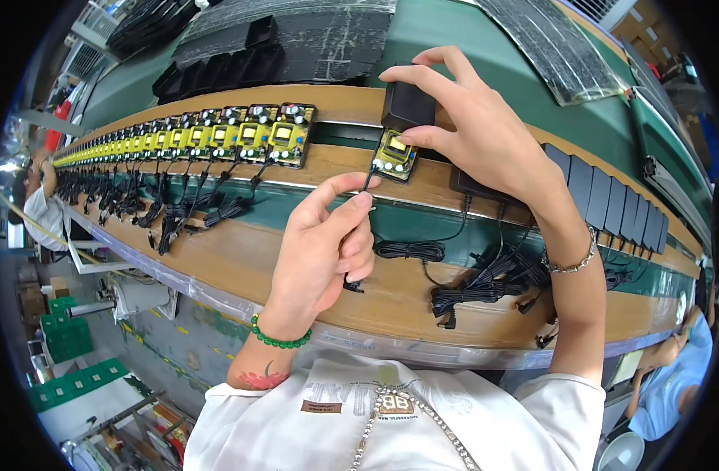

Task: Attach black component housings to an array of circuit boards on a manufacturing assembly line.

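Observation:
My right hand (485, 129) grips a black plastic adapter housing (409, 107), fingers over its far side and thumb at its near end. From the housing's near end sticks out a circuit board (394, 161) with a yellow transformer; how far it sits inside is hidden. My left hand (316, 239) pinches the black cable (370, 179) close to where it meets the board. Under my right wrist lies another black adapter (477, 187), its cable running toward me to a coiled bundle (410, 250).
A long row of circuit boards (285, 135) with cables stretches left along the bench. Several black adapters (602, 196) stand in a row at right, near tangled cables (485, 286). Black housings (218, 71) lie at the back. Other people (669, 385) sit at right and far left.

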Available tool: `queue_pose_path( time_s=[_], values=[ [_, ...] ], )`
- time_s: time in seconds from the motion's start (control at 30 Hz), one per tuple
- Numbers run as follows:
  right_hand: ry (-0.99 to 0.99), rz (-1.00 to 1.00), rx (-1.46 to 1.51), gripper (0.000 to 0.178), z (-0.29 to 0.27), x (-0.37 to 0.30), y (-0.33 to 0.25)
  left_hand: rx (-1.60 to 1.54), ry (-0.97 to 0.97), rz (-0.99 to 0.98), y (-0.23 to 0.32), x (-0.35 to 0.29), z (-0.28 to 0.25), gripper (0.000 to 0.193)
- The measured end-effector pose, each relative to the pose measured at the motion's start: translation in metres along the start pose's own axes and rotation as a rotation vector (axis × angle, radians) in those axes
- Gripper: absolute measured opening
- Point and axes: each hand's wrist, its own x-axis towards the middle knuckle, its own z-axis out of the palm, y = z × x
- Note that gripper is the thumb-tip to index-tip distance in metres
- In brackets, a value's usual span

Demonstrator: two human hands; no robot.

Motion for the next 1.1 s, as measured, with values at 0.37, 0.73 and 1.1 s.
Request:
queue_pose_path(
  time_s=[0.37,0.73,1.1],
  values=[
    [0.371,-0.205,-0.196,0.054,0.011,-0.005,0.007,0.070,0.147,-0.083,-0.003,0.001,0.028,0.018],
    [0.237,-0.163,-0.060,0.056,0.026,-0.003,0.009,0.127,0.018,0.013,-0.017,0.019,0.020,0.028],
    [0.251,-0.092,-0.096,0.055,0.024,-0.008,0.006,0.374,0.164,-0.041,-0.015,0.024,0.038,0.032]
  ],
)
